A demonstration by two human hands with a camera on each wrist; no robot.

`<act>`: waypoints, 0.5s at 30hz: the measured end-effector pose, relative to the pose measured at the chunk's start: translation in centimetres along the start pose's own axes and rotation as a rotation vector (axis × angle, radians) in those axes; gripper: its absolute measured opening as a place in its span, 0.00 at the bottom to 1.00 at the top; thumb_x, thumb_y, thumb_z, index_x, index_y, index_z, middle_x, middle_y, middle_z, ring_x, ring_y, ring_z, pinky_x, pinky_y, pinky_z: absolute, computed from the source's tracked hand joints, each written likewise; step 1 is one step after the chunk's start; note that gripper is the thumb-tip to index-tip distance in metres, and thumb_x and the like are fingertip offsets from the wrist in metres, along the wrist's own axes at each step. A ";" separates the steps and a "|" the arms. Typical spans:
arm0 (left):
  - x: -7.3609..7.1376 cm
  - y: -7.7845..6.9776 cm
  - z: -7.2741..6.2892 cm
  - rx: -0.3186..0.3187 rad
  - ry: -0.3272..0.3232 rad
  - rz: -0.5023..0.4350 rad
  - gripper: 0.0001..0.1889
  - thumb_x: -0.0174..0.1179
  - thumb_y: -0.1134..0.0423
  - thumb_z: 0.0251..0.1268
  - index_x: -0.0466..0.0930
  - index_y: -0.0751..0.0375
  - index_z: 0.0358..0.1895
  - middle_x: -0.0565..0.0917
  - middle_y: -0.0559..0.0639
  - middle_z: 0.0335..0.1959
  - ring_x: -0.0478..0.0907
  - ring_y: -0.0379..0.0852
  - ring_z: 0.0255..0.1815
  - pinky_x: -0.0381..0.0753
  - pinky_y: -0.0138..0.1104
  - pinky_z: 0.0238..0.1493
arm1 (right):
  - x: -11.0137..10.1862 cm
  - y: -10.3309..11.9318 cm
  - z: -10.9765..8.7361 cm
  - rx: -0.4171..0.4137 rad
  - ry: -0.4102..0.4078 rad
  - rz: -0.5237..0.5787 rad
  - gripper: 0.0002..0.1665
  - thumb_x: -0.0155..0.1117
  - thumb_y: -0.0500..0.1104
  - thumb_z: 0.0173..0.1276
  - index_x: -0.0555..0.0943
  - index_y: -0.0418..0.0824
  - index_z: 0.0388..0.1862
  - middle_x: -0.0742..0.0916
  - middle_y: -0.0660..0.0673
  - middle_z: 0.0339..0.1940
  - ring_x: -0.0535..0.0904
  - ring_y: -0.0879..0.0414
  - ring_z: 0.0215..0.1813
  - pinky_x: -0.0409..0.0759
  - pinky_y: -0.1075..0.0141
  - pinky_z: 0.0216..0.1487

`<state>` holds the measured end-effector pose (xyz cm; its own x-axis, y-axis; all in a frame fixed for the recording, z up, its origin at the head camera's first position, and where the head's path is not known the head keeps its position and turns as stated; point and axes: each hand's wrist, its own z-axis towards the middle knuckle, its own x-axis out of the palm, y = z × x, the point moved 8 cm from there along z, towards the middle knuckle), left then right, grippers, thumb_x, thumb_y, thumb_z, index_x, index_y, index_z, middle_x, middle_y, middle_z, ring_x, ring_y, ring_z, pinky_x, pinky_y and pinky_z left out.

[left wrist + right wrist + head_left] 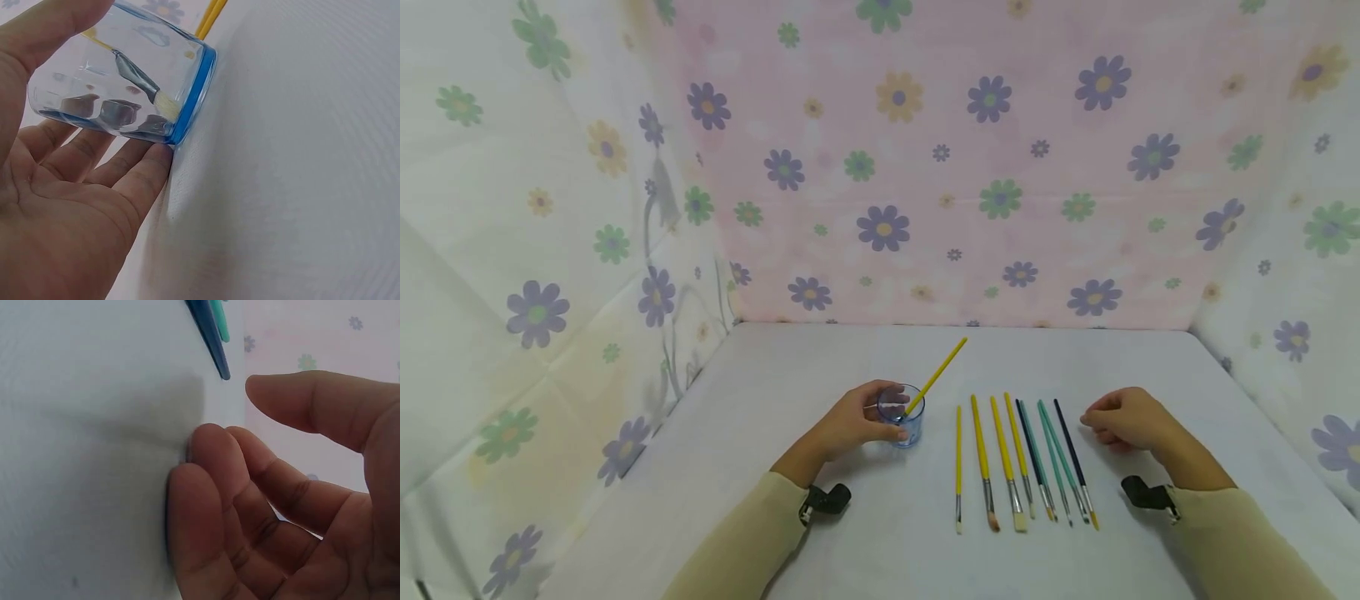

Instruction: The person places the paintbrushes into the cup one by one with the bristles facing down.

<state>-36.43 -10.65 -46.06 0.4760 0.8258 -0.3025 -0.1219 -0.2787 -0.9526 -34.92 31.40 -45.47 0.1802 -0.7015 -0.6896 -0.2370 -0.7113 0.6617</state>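
Observation:
My left hand (852, 423) holds a clear glass (911, 432) with a blue base, thumb on the near side and fingers round the far side. The glass stands upright on the table. One yellow-handled paintbrush (942, 370) leans in it, its pale bristles (166, 106) down at the bottom. To the right of the glass lies a row of paintbrushes, among them a thick yellow one (979, 435), teal ones (1051, 442) and a dark blue one (1070, 442). My right hand (1133, 419) rests beside the row's right end, fingers loosely bent and holding nothing.
The brushes lie with bristles toward me and handles pointing away. A white cloth covers the table (820, 358). Flower-patterned curtains (925, 167) close off the back and both sides. Dark wrist cameras (829, 498) sit on both sleeves.

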 end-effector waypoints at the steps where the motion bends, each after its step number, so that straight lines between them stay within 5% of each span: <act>1: 0.0 0.0 0.0 0.001 0.000 0.003 0.44 0.82 0.57 0.51 0.70 0.48 0.74 0.81 0.43 0.67 0.80 0.45 0.67 0.80 0.39 0.67 | 0.2 0.0 0.1 0.002 0.004 -0.004 0.29 0.71 0.51 0.69 0.80 0.30 0.56 0.86 0.41 0.37 0.82 0.53 0.35 0.85 0.63 0.36; 15: 0.1 -0.3 -0.1 0.017 0.005 0.002 0.45 0.81 0.57 0.52 0.69 0.53 0.75 0.80 0.47 0.68 0.80 0.46 0.67 0.80 0.38 0.66 | 2.1 1.6 -0.3 -0.044 0.033 -0.116 0.20 0.76 0.52 0.64 0.83 0.36 0.38 0.83 0.45 0.27 0.79 0.53 0.29 0.80 0.63 0.30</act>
<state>-36.28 -10.52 -45.79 0.4802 0.8228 -0.3038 -0.1378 -0.2713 -0.9526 -34.59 28.77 -45.79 0.2355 -0.6146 -0.7529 -0.1703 -0.7887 0.5906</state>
